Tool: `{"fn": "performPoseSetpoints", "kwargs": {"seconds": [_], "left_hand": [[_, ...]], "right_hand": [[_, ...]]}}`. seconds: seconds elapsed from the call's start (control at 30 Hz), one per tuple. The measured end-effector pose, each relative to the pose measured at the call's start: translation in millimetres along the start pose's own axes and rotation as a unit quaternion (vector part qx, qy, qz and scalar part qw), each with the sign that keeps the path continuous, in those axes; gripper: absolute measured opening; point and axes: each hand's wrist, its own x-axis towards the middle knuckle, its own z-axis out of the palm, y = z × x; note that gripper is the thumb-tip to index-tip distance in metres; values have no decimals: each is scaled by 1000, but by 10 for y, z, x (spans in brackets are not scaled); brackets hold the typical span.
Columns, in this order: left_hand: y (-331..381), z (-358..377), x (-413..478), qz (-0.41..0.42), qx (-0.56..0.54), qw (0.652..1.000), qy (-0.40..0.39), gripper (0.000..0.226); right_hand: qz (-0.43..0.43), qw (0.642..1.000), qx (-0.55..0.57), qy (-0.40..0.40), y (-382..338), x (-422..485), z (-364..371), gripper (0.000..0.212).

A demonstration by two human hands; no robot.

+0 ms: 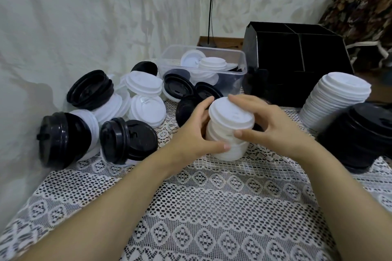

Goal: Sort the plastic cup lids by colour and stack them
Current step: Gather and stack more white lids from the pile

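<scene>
Clock reference: twelve o'clock points away from the person, toward the wall; the dial is centred on the held item.
Held item: short white stack (231,125) of lids, mid-worktop, straight ahead of the person.
Left hand (195,133): fingers (204,106) curled round the nine o'clock side, thumb on the near lower edge; gripping the stack.
Right hand (273,129): fingers curled over the top lid from three o'clock, thumb pressed on the near side; gripping the same stack.
Stack axis: near upright, top lid tipped slightly toward the person. The base sits at the lace-covered worktop (212,207); contact cannot be confirmed.
Tall white stack (337,99): two o'clock, well apart from the held item, just beside the black stack. It appears to lean outward, though the wide lens may exaggerate this.
Black stack (364,135): three o'clock, near the worktop's right edge.
Unsorted pile (110,108): nine to ten o'clock, black and white lids mixed, several on edge.
Clear tub (169,63): twelve o'clock, lids of both colours inside.
Black organiser (297,65): one o'clock, behind the tall white stack.
Deciding relation: the matching colour lies to the right, so the right hand is the nearer carrier. The held axis probably needs aligning with the tall stack's axis before nesting.
Progress estimate: partway; many lids appear unsorted.
</scene>
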Motion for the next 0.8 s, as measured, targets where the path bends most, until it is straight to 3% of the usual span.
{"fn": "performPoseSetpoints", "kwargs": {"seconds": [0.23,0.6,0.8], "left_hand": [[2,-7,20,-17,44,999,18,115],[-3,-40,25,-20,35,999,-24,98],[11,-17,18,-9,53,999,1,85]], "right_hand": [[31,997,-47,-47,-78,-6,18,75],[51,992,-98,-62,-64,-9,16,89],[62,989,-114,-76,-100,-10,9,92]]}}
